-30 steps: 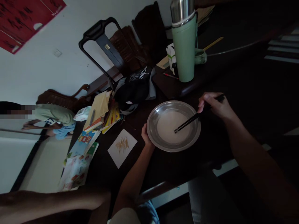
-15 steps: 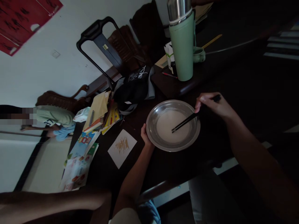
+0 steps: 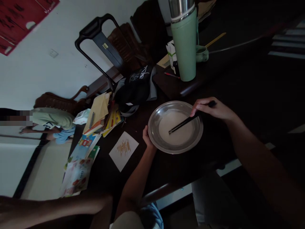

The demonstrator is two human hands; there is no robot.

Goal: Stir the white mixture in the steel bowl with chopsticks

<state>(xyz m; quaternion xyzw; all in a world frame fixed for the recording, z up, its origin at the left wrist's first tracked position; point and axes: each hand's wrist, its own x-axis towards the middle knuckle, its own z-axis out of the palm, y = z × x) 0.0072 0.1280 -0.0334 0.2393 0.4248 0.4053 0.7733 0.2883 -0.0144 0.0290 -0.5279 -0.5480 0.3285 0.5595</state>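
A round metal bowl with a pale, milky mixture sits on the dark table. My right hand is closed on a pair of black chopsticks. Their tips dip into the mixture left of the bowl's middle. My left hand grips the bowl's left rim, thumb over the edge. A white paper with a small pile of yellowish strips lies just left of that hand.
A green flask with a steel cap stands behind the bowl, beside a green cup and a small carton. A black bag, stacked books and picture books lie left. A person sits on the floor at far left.
My right hand and the chopsticks have moved left across the bowl, so the tips now sit nearer its left side. The left hand stays on the rim.
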